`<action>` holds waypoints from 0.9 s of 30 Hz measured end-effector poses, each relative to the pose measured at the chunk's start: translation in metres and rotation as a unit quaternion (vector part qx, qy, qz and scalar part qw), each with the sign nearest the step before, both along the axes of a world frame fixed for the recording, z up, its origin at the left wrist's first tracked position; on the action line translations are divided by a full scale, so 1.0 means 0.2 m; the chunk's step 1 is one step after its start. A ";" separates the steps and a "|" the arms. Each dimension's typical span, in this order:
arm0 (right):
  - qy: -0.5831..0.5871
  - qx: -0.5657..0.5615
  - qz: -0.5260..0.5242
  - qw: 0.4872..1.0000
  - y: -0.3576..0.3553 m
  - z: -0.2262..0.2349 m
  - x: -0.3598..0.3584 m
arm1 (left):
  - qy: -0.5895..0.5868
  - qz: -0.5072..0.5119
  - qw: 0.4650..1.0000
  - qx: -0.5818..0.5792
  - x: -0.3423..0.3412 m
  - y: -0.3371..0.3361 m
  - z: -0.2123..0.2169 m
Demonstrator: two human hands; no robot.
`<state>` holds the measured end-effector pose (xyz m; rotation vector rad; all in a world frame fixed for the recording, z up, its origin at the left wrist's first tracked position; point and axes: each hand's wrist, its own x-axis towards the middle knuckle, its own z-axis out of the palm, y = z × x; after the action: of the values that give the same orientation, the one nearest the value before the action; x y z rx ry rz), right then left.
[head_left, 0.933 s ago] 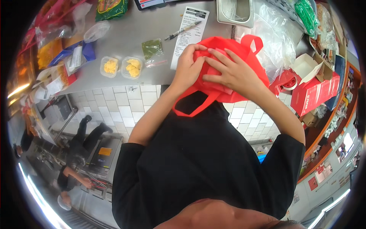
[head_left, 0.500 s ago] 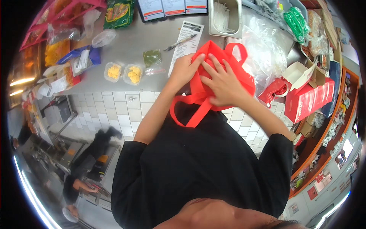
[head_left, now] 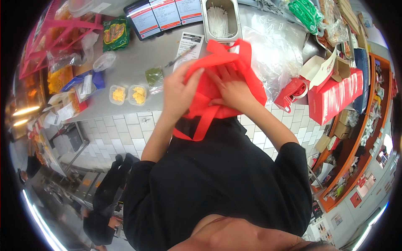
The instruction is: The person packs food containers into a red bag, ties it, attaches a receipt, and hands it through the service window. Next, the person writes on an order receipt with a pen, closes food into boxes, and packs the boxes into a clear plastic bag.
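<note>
A red fabric carrier bag [head_left: 248, 62] with strap handles is held at the counter's near edge, its mouth spread wide. At the bag's left side, my left hand [head_left: 179, 90] grips the rim, thumb inside. Inside the opening, my right hand [head_left: 235, 91] presses against the fabric with its fingers apart. One strap hangs down in front of my black shirt. Just beyond the bag lie a printed slip [head_left: 191, 39] and a pen [head_left: 181, 55]. To the left sit a flat green packet [head_left: 154, 77] and two clear tubs of yellow food [head_left: 118, 95].
A tablet [head_left: 161, 19] and a metal tin of thin white sticks [head_left: 235, 34] stand at the back. Clear plastic bags [head_left: 274, 50], a red tape dispenser [head_left: 295, 90] and a red carton [head_left: 337, 94] crowd the right. Another person [head_left: 100, 224] works at lower left.
The bag's mouth has been pulled wider. My right hand has gone from the outside into the opening, and my left hand has shifted left along the rim. The whole view has turned slightly.
</note>
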<state>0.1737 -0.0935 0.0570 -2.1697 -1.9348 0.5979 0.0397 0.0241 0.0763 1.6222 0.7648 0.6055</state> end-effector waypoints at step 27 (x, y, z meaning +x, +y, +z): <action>-0.206 -0.083 0.130 0.966 1.02 -0.58 -0.18 | 0.037 -0.221 0.974 -0.012 -0.22 -0.38 -0.56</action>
<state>0.1378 0.1108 -0.0583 -2.3033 -2.4933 0.3769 -0.0041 -0.0528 -0.0364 1.7288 0.4360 0.2165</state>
